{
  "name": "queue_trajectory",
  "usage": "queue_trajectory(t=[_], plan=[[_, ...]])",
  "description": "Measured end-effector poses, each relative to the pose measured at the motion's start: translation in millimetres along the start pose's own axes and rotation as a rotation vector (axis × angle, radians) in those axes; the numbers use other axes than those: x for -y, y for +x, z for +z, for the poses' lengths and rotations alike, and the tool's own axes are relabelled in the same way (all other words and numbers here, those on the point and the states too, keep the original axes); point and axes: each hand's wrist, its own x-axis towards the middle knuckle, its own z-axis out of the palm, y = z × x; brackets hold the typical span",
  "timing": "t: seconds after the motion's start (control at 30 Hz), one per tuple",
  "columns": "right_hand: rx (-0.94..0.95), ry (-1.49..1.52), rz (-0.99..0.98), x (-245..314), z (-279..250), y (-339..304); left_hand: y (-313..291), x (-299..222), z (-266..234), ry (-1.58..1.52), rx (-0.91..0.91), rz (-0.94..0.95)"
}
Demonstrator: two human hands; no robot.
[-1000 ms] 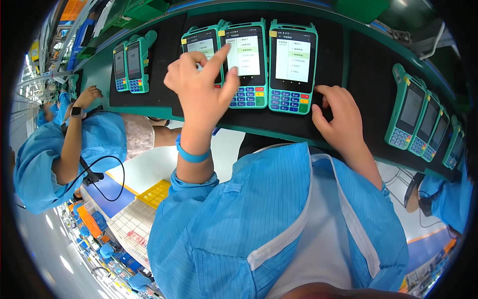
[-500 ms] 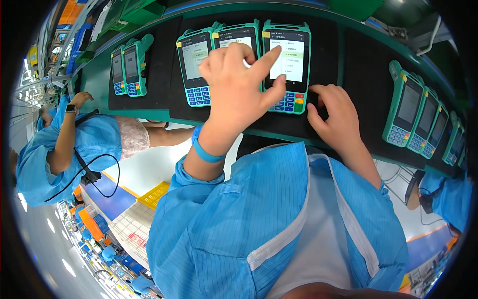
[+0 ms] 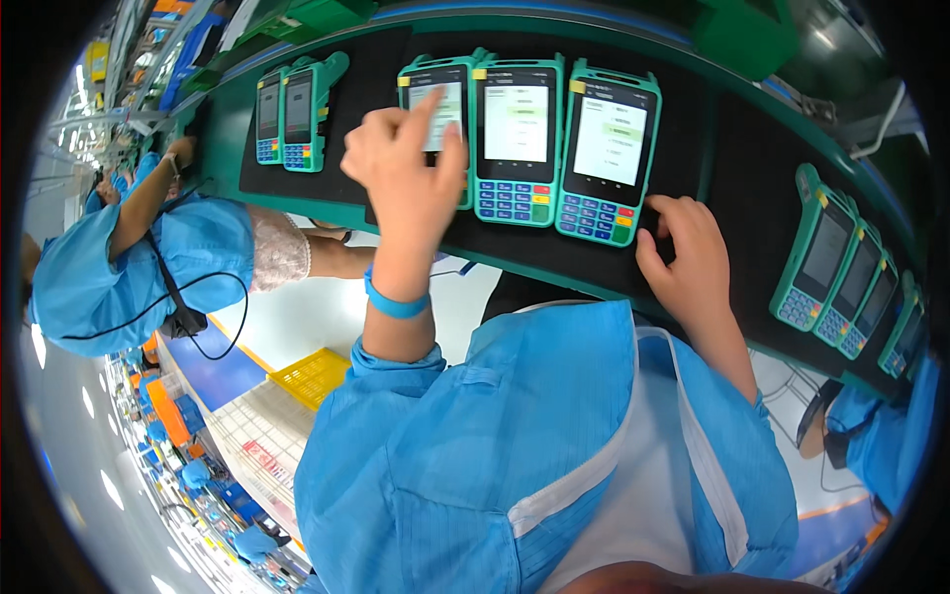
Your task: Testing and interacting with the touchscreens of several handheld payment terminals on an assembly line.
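The person's right hand (image 3: 693, 252) rests flat, fingers loosely spread, on the black mat (image 3: 712, 129) of the table beside the right terminal (image 3: 606, 148). The left hand (image 3: 406, 168) holds nothing, fingers curled, forefinger out on the left terminal's screen (image 3: 442, 99); its knuckles could brush the middle terminal (image 3: 515, 139) and trigger a wrong entry. Below the table lies a yellow crate (image 3: 307, 374), contents unclear.

I count 9 green payment terminals: 3 in front of me (image 3: 518, 139), 2 to the left (image 3: 285, 114), 4 to the right (image 3: 851, 287). Plus 1 yellow crate (image 3: 309, 376), 1 blue wristband (image 3: 394, 302).
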Motion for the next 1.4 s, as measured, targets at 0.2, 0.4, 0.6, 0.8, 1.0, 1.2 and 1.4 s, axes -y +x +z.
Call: queue_trajectory(t=[0.2, 0.4, 0.6, 0.8, 1.0, 1.2, 1.4], plan=[[0.003, -0.021, 0.009, 3.2, -0.7, -0.4, -11.6, 129.9, -1.4, 0.317, -0.157, -0.302], [-0.012, -0.007, 0.014, 2.2, 0.5, 1.3, -13.3, 164.9, -2.0, 0.509, -0.105, -0.370], [-0.024, -0.011, 0.001, 3.8, -0.1, 3.4, -5.9, 195.4, -4.5, 0.468, -0.050, -0.438], [-0.035, -0.008, -0.010, 3.6, 0.2, 2.7, 8.2, 248.8, -2.2, 0.447, -0.002, -0.571], [-0.045, 0.019, -0.005, 3.7, 0.6, 2.6, 24.4, 268.0, -10.2, 0.440, 0.089, -0.633], [-0.032, 0.010, 0.007, 3.8, 0.5, 2.6, 41.9, 278.8, -16.7, 0.362, 0.110, -0.571], [-0.027, 0.006, 0.016, 3.2, 0.8, 2.4, 57.3, 280.8, -11.7, 0.375, 0.142, -0.545]])
